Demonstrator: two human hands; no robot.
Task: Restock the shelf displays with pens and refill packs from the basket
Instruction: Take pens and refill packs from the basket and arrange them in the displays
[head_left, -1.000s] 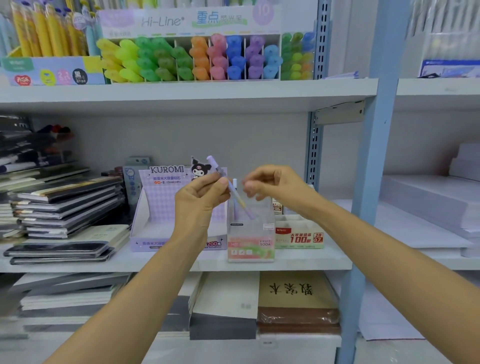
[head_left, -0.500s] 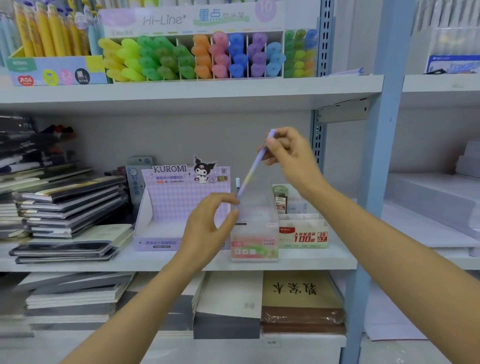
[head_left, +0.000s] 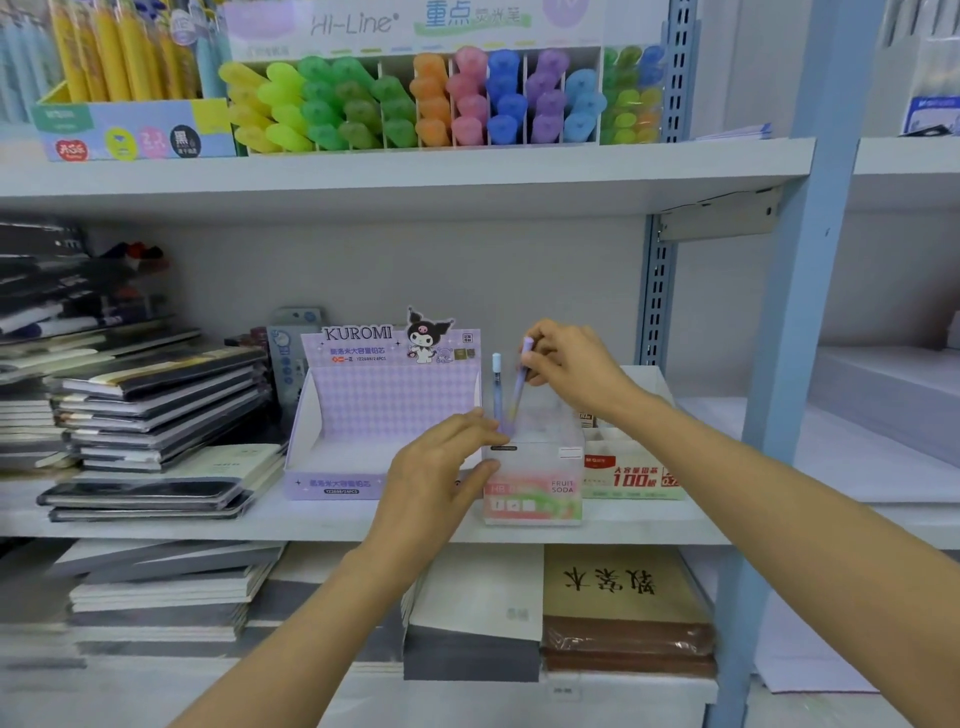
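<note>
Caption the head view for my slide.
Right hand holds a purple pen, tip inside the clear Fruit Soda box, left hand touching its side.

Pen box (head_left: 532, 488) sits between Kuromi display (head_left: 384, 405) and, seemingly, refill carton (head_left: 631, 475).
</note>
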